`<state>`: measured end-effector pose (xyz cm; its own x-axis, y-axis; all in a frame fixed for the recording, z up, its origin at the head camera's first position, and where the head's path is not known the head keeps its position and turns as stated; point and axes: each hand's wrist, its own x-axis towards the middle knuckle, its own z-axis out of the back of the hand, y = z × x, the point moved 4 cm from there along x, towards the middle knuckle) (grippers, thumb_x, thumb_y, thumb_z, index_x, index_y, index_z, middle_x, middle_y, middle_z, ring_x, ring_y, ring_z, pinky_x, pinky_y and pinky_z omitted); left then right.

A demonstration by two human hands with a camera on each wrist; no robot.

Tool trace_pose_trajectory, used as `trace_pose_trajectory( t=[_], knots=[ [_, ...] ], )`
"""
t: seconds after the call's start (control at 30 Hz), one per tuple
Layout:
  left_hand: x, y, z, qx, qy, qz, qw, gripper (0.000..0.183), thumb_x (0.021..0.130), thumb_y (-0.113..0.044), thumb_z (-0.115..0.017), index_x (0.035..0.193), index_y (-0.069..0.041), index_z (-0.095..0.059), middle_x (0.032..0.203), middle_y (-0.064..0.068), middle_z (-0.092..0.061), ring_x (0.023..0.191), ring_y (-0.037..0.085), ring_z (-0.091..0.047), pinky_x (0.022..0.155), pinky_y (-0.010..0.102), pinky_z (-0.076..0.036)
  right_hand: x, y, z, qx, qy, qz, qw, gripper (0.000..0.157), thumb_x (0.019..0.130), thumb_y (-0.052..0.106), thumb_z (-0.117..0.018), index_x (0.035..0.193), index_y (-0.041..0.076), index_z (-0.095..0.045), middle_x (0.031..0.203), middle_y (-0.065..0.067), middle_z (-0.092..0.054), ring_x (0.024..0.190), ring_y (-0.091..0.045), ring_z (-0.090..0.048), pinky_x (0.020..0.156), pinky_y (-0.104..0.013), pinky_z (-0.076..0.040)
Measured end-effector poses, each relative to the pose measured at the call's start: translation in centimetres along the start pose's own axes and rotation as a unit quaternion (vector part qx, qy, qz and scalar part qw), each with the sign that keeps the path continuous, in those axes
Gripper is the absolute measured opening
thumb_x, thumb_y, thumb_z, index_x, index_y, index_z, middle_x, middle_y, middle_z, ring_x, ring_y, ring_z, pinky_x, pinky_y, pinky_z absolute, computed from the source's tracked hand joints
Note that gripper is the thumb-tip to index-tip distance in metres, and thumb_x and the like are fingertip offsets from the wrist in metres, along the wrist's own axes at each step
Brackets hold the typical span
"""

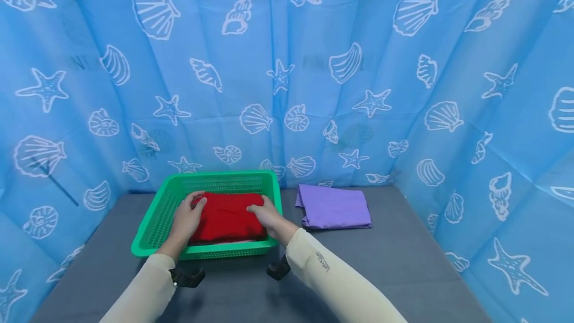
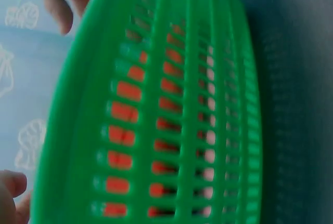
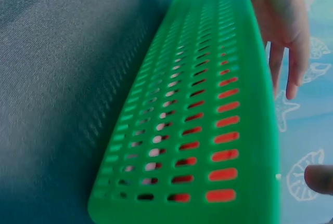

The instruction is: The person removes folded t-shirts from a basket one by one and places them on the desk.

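A folded red cloth [image 1: 230,217] lies inside a green slatted basket [image 1: 152,213], with a pale pink layer showing under it through the slots. My left hand [image 1: 187,217] is at the cloth's left edge, thumb apart from the relaxed fingers. At the right edge is my right hand [image 1: 269,216], its thumb over the cloth and its fingers loosely extended. In the right wrist view the left hand [image 3: 283,21] shows above the basket rim with straight fingers. The left wrist view shows the right hand's fingers [image 2: 62,5] above the rim too.
A folded purple cloth [image 1: 336,207] lies to the right of the basket on the grey table [image 1: 394,263]. Blue curtains [image 1: 314,88] with white shell prints enclose the table's back and sides. Black wrist-worn devices [image 1: 188,278] sit under both wrists.
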<state>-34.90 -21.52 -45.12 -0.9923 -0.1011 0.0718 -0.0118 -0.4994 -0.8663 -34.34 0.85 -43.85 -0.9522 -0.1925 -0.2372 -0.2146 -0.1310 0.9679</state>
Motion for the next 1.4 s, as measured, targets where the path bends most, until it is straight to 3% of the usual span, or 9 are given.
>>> trace_pose_trajectory(
  t=[0.13,0.33,0.57,0.8,0.97,1.1,1.4],
  knots=[
    [0.6,0.8,0.4,0.007,0.025,0.019,0.9995,0.052,0.106,-0.032,-0.041,0.151,-0.007,-0.032,0.154,0.022,-0.032,0.141,0.042,-0.031,0.110,0.058,-0.033,0.7,-0.4,-0.3,-0.007,-0.011,-0.003,1.000,0.075,0.098,0.014,-0.052,0.157,0.001,-0.008,0.162,-0.021,-0.013,0.147,-0.044,-0.016,0.115,-0.060,-0.024],
    [1.0,1.6,0.4,0.014,0.064,0.054,0.9964,0.057,0.106,-0.034,-0.041,0.154,-0.007,-0.026,0.156,0.028,-0.022,0.142,0.047,-0.023,0.111,0.062,-0.030,1.9,-0.9,-0.5,-0.027,-0.012,-0.004,1.000,0.073,0.098,0.010,-0.051,0.156,0.000,-0.009,0.162,-0.022,-0.014,0.147,-0.044,-0.016,0.115,-0.058,-0.025],
    [1.9,2.7,0.7,0.044,0.070,0.070,0.9941,0.061,0.105,-0.031,-0.045,0.153,-0.002,-0.024,0.154,0.032,-0.020,0.142,0.050,-0.020,0.111,0.063,-0.028,2.5,-1.6,-0.8,-0.065,-0.030,-0.027,0.997,0.071,0.097,0.009,-0.056,0.155,-0.001,-0.017,0.158,-0.023,-0.024,0.143,-0.043,-0.026,0.111,-0.056,-0.034],
    [2.4,3.4,0.8,0.070,0.072,0.078,0.9919,0.065,0.099,-0.024,-0.057,0.150,0.003,-0.028,0.155,0.034,-0.017,0.141,0.051,-0.020,0.111,0.061,-0.029,3.1,-2.5,-1.3,-0.091,-0.091,-0.023,0.991,0.069,0.093,0.000,-0.059,0.153,-0.004,-0.024,0.154,-0.025,-0.033,0.139,-0.042,-0.035,0.104,-0.048,-0.045],
    [2.5,3.8,0.6,0.073,0.077,0.097,0.9896,0.073,0.093,-0.021,-0.066,0.150,0.002,-0.027,0.149,0.034,-0.026,0.130,0.050,-0.030,0.105,0.059,-0.038,3.9,-3.0,-1.3,-0.083,-0.104,-0.030,0.991,0.070,0.091,-0.002,-0.061,0.152,-0.004,-0.027,0.153,-0.025,-0.033,0.138,-0.042,-0.035,0.107,-0.049,-0.042],
    [2.5,4.1,0.5,0.067,0.087,0.113,0.9875,0.076,0.092,-0.020,-0.067,0.152,0.000,-0.025,0.150,0.034,-0.023,0.130,0.050,-0.029,0.105,0.060,-0.038,4.6,-3.4,-1.4,-0.067,-0.096,-0.042,0.992,0.072,0.091,-0.003,-0.060,0.154,-0.001,-0.025,0.155,-0.025,-0.031,0.138,-0.042,-0.035,0.108,-0.050,-0.041],
    [2.8,4.4,0.4,0.046,0.102,0.119,0.9865,0.077,0.093,-0.021,-0.065,0.154,-0.002,-0.022,0.152,0.033,-0.023,0.131,0.047,-0.031,0.106,0.058,-0.035,5.6,-3.8,-1.4,-0.035,-0.085,-0.037,0.995,0.075,0.090,-0.005,-0.062,0.155,0.007,-0.027,0.155,-0.023,-0.032,0.131,-0.038,-0.042,0.091,-0.037,-0.050]
  ],
)
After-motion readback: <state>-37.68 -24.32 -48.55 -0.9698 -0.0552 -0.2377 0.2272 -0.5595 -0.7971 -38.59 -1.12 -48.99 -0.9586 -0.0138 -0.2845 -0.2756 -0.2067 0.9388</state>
